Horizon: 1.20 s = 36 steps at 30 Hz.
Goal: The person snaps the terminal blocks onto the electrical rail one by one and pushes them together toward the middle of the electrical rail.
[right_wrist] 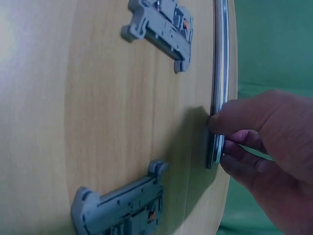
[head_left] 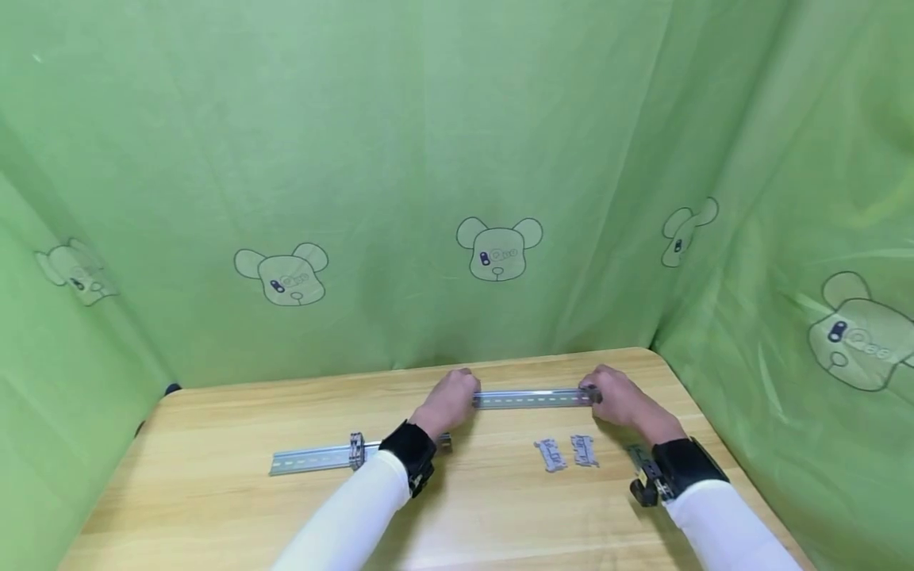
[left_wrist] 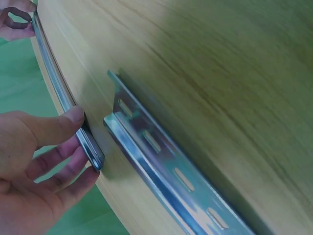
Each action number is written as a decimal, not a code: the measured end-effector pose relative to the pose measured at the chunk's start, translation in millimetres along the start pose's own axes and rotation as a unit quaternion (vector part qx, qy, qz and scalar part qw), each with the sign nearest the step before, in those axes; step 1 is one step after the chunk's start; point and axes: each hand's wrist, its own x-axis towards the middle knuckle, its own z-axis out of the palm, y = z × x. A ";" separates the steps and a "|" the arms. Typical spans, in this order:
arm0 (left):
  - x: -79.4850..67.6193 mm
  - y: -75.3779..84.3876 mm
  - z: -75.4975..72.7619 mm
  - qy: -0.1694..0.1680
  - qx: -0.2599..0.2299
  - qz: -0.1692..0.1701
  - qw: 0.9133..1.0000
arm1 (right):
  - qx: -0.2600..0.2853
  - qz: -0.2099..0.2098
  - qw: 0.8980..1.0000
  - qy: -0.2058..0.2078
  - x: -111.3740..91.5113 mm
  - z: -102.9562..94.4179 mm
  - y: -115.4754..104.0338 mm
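Observation:
A slotted metal DIN rail (head_left: 531, 399) lies lengthwise between my two hands near the table's back edge. At its left end my left hand (head_left: 451, 399) pinches it, thumb on the near side and fingers on the far side, as the left wrist view shows. My right hand (head_left: 623, 399) grips the opposite end between thumb and fingertips. Closer in, a second DIN rail (head_left: 310, 460) rests on the table with a dark clip-on block (head_left: 357, 450) across it. My left forearm hides part of that rail.
Two grey terminal blocks (head_left: 551, 455) (right_wrist: 161, 32) lie flat in front of the held rail, towards its right end. A greenish piece (head_left: 638, 455) shows beside my right wrist strap. Green curtain (head_left: 400, 198) hangs right behind the wooden table (head_left: 214, 507) and along both sides.

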 end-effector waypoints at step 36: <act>-112.2 -11.4 -32.5 0.054 -0.007 0.036 0.998 | -0.008 -0.103 0.995 -0.009 -17.4 -9.4 -73.9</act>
